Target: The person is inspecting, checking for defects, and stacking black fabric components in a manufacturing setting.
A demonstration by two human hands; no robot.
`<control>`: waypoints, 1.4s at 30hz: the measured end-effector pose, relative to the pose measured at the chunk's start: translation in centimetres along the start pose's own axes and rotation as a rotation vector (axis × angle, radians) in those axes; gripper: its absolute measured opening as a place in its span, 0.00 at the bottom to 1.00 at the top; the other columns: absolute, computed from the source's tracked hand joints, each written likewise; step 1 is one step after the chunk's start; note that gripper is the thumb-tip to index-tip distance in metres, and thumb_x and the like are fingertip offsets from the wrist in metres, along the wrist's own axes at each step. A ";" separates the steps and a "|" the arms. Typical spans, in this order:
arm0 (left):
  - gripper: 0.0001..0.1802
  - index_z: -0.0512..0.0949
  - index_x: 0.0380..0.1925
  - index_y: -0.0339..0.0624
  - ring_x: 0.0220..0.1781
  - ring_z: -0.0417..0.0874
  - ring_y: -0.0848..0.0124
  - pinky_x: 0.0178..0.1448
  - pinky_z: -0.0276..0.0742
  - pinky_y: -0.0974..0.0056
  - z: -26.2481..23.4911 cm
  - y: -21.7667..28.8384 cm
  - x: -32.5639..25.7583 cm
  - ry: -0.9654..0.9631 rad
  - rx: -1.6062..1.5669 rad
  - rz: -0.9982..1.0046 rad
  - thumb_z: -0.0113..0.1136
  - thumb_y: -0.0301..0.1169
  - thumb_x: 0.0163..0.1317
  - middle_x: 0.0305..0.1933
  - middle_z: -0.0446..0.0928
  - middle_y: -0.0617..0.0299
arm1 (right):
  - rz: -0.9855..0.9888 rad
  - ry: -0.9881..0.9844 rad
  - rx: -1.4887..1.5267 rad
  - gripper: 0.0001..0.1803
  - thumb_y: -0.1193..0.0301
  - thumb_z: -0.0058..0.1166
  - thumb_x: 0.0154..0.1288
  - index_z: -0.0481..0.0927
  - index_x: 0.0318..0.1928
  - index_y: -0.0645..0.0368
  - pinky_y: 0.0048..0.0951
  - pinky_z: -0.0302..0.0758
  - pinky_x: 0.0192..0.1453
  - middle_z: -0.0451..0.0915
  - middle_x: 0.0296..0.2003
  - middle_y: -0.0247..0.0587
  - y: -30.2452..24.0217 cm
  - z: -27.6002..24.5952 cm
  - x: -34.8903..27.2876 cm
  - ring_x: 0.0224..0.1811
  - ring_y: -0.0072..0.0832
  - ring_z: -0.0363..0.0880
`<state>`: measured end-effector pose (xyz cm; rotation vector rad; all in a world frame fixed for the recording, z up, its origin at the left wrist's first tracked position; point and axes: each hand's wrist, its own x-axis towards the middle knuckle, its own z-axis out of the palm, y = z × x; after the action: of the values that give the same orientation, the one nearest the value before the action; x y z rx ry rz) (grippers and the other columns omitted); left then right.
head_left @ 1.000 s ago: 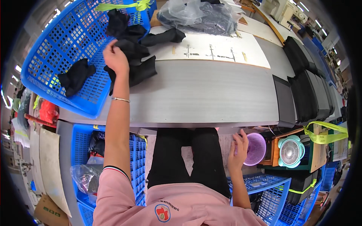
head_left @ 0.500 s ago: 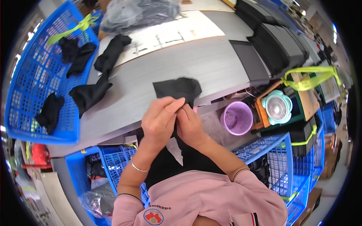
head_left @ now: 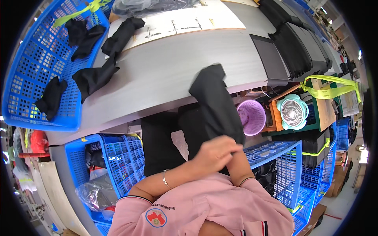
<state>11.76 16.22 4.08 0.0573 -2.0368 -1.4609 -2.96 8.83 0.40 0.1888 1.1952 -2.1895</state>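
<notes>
A black fabric sleeve (head_left: 216,104) covers my right hand and much of that forearm, stretching from near my waist up over the table's front edge. My left hand (head_left: 217,155) is closed at the sleeve's lower end, its fingers gripping the cloth against my bare right forearm (head_left: 239,168). Inside the sleeve my right hand is hidden, so its fingers do not show. Left of the sleeve, more black cloth pieces (head_left: 94,80) lie across the table and the rim of a blue basket (head_left: 43,124).
A white board (head_left: 185,23) lies on the grey table (head_left: 165,63). Stacked black sheets (head_left: 293,49) stand at the far right. Below them are a purple bin (head_left: 258,128) and a turquoise fan (head_left: 292,112). Blue crates flank me, one at left (head_left: 75,173), one at right (head_left: 293,177).
The black sleeve has gone from being pinched in both hands to covering my right hand and forearm. My left hand has moved right and down to the sleeve's lower end.
</notes>
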 end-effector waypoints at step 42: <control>0.14 0.80 0.44 0.34 0.48 0.80 0.68 0.54 0.77 0.64 -1.9 -5.0 -2.6 0.493 -0.083 -0.383 0.62 0.15 0.56 0.51 0.78 0.57 | -0.860 -0.206 -0.615 0.21 0.61 0.51 0.69 0.74 0.53 0.65 0.33 0.70 0.62 0.77 0.51 0.52 -1.6 -0.6 0.8 0.56 0.40 0.75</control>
<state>13.24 13.66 -1.10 0.7341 -1.6126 -1.5614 -4.66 9.56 0.85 -0.9380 1.9881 -2.2573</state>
